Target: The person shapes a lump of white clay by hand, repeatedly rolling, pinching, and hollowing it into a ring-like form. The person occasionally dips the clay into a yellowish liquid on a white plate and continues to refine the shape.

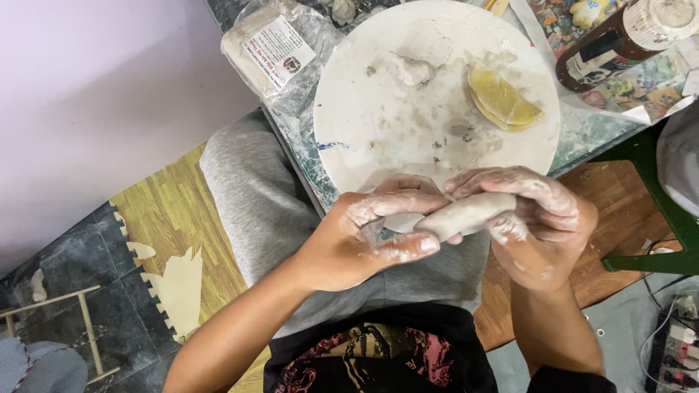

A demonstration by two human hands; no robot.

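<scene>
A grey clay roll (466, 213) sits between both hands, lying nearly level with its right end tipped slightly up. The right hand (535, 222) wraps over the roll's right end, fingers curled around it in a firm grasp. The left hand (364, 240) meets the roll's blunt left end, pinching it between thumb and forefinger; both hands are smeared with pale clay. From the left hand the roll lies at about two o'clock; from the right hand it lies at about nine o'clock.

At twelve o'clock from the hands lies a round white board (378, 124) streaked with clay. On it rest a small clay lump (410, 69) and a yellow sponge (501, 98) toward one o'clock. A plastic-wrapped block of clay (269, 51) lies at eleven o'clock, and a dark bottle (619, 40) at one o'clock. Grey trousers (255, 204) show beneath the left hand.
</scene>
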